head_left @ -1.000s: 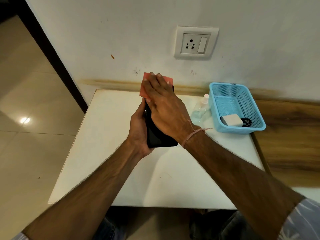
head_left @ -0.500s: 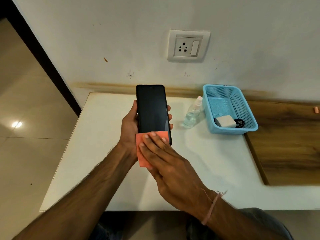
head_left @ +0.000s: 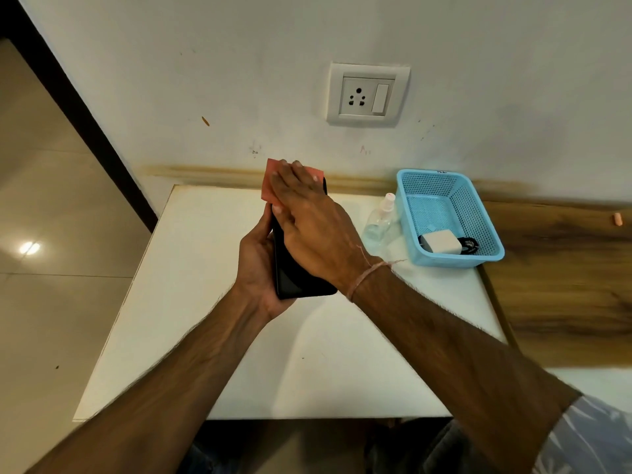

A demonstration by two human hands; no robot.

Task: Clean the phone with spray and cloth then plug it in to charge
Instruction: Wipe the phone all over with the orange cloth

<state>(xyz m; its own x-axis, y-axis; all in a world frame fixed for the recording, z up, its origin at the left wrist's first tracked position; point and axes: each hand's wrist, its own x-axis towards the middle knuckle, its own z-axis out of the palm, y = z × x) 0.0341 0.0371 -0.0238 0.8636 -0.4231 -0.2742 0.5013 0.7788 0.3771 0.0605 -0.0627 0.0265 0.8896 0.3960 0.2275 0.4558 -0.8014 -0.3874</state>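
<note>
Over the table [head_left: 205, 336], right hand [head_left: 314, 224] presses cloth [head_left: 268, 190] against the phone [head_left: 294, 282].

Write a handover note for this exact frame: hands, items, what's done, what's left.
Left hand grips the phone above the table. Right hand presses the red cloth flat on its top end, fingers straight.
Spray bottle stands beside the blue basket; charger and cable lie in it.
Done: wipe under way; spraying cannot be told.
Left: finish wiping, plug charger into wall socket, connect phone.
</note>
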